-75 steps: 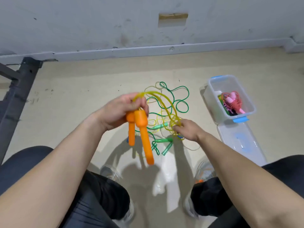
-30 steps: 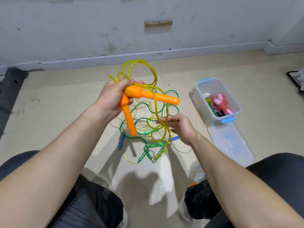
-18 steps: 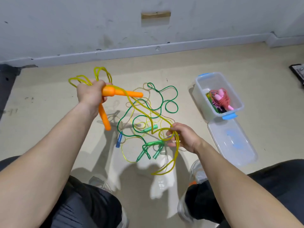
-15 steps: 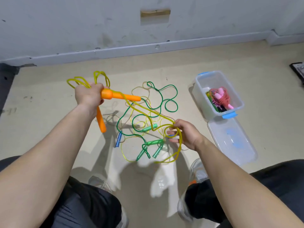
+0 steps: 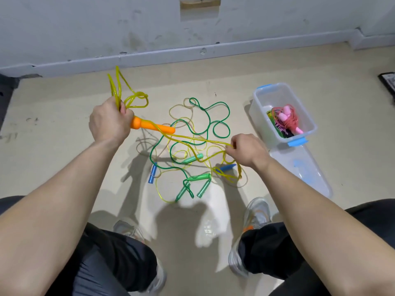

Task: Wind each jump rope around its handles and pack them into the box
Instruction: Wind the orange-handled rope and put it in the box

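My left hand [image 5: 109,122] grips the orange handles [image 5: 152,127] of a jump rope, with yellow cord loops sticking up from its fist. Only one handle shows, pointing right. The yellow cord [image 5: 198,142] runs from the handle to my right hand [image 5: 245,150], which pinches it above the floor. Below lies a tangle of ropes: a green cord [image 5: 210,120] with green handles [image 5: 195,179], and a thin cord with blue handles [image 5: 152,174]. The clear box [image 5: 260,103] with blue clips stands at the right and holds a wound pink rope [image 5: 286,118].
The box's clear lid [image 5: 303,167] lies on the floor just in front of the box. My two shoes [image 5: 255,212] and knees are at the bottom. A grey wall with a skirting runs along the back. A dark object [image 5: 388,81] sits at the right edge.
My left hand has lifted the orange handles and swung them left, away from the pile. My right hand has taken hold of the yellow cord and drawn it out to the right.
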`<state>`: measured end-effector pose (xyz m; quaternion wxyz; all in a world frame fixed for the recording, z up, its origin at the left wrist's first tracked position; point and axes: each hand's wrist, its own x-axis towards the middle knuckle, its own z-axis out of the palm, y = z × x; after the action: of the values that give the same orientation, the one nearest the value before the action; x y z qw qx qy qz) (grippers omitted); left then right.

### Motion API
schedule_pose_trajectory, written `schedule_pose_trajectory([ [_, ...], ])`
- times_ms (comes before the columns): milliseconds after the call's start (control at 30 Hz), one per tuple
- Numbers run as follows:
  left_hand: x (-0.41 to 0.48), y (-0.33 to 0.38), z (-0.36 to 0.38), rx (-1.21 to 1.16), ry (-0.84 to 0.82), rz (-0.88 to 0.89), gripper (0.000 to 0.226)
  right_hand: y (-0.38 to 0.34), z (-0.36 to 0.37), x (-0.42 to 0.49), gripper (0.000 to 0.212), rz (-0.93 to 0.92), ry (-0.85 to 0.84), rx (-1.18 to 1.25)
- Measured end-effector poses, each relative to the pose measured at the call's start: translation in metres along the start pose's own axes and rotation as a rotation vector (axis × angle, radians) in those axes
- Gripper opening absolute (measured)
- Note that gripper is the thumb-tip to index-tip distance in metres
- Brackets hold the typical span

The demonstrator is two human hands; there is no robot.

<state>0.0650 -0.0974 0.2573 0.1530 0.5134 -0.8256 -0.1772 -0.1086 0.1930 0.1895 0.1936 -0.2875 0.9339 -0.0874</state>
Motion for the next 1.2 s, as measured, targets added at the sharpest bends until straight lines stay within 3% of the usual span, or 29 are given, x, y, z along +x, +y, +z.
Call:
schedule_pose_trajectory([
  [100, 0.002, -0.006, 0.0, -0.01, 0.015, -0.011, 0.013, 0.017, -0.005, 0.001, 0.021, 0.123, -0.057, -0.157],
  [233, -0.002, -0.009, 0.008, -0.006, -0.008, 0.006, 0.014, 0.038, 0.004, -0.002, 0.03, 0.295, -0.083, -0.095],
  [300, -0.004, -0.009, 0.012, 0.014, -0.008, 0.009, 0.015, 0.04, 0.009, -0.001, 0.041, 0.38, -0.142, 0.161],
  [367, -0.005, -0.012, 0.014, 0.048, -0.016, 0.014, 0.016, 0.041, 0.012, -0.001, 0.039, 0.455, -0.212, 0.464],
  [533, -0.004, -0.015, 0.02, 0.087, -0.029, 0.019, 0.017, 0.049, 0.018, -0.012, 0.034, 0.553, -0.355, 0.821],
  [700, -0.001, -0.021, 0.022, 0.094, -0.024, -0.022, 0.016, 0.062, 0.025, -0.003, 0.039, 0.58, -0.087, 0.991],
  [833, 0.0, -0.021, 0.024, 0.08, -0.022, -0.045, 0.018, 0.069, 0.028, -0.003, 0.025, 0.615, -0.004, 1.068],
  [933, -0.001, -0.019, 0.027, 0.082, -0.023, -0.04, 0.018, 0.062, 0.03, -0.002, 0.027, 0.609, 0.113, 1.186],
  [1033, 0.002, -0.02, 0.026, 0.089, -0.011, -0.035, 0.017, 0.06, 0.027, -0.003, 0.031, 0.628, 0.092, 1.369],
  [1100, 0.003, -0.023, 0.025, 0.111, -0.003, -0.026, 0.017, 0.065, 0.024, -0.006, 0.048, 0.598, -0.002, 1.237],
  [1200, 0.002, -0.027, 0.025, 0.152, -0.016, 0.013, 0.016, 0.076, 0.028, -0.006, 0.063, 0.472, -0.003, 0.852],
])
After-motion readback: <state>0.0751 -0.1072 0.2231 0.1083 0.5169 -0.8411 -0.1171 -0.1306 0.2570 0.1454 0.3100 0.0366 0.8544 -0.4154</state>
